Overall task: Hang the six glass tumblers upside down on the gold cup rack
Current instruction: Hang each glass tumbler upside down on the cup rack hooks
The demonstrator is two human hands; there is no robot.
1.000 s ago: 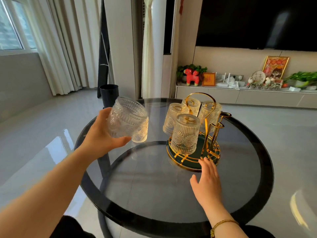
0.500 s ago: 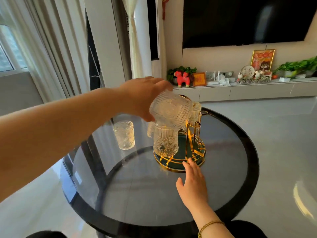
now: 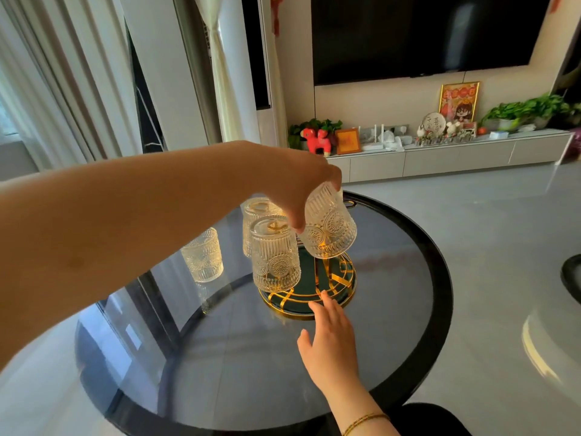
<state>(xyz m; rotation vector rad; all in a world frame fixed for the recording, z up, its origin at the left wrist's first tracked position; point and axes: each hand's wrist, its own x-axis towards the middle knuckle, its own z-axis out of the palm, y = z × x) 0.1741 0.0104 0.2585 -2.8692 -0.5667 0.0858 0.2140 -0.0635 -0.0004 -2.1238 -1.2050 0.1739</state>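
My left hand (image 3: 297, 187) grips an embossed glass tumbler (image 3: 328, 229) from above, mouth down and tilted, over the right side of the gold cup rack (image 3: 341, 286). An inverted tumbler (image 3: 275, 256) hangs on the rack's front, and another inverted tumbler (image 3: 259, 212) shows behind it. One tumbler (image 3: 203, 254) stands upright on the table to the rack's left. My right hand (image 3: 330, 344) lies flat on the glass, fingertips touching the rack's round green and gold base. The rack's pegs are mostly hidden by the glasses and my hand.
The rack stands near the middle of a round dark glass table (image 3: 437, 297) with a black rim. Beyond are a grey tiled floor, a low TV cabinet (image 3: 440, 158) with ornaments, and curtains at the left. A white round object (image 3: 553, 338) sits at the right edge.
My left hand has carried the tumbler from the table's left across to the rack, turned it mouth down and lowered it over the right side. My right hand stays at the base.
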